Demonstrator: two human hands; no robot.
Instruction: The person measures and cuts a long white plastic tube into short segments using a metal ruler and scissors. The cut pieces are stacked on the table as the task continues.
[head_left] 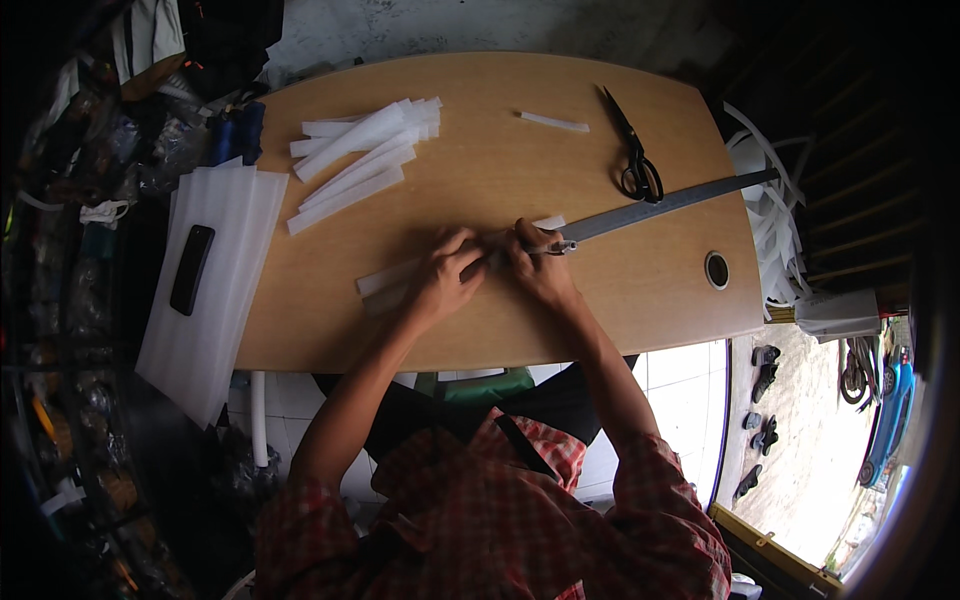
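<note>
Near the front middle of the table, a white translucent strip (385, 278) lies slantwise under my two hands. My left hand (452, 268) has its fingers bent and closed on the strip, pressing it to the tabletop. Close beside it, my right hand (537, 265) is closed around a slim silver pen-like tool (566, 247); its exact kind is hard to make out. A long grey metal ruler (665, 205) runs from beside my right hand to the table's right edge. My hands hide the middle of the strip and whatever lies beneath them.
Black-handled scissors (635, 160) lie beyond the ruler. Cut white strips (365, 150) are piled at the far left, with a single strip (555, 123) farther right. White sheets (215, 270) bearing a black phone (192, 270) overhang the wooden table's (480, 90) left edge. Strips (775, 220) hang at right.
</note>
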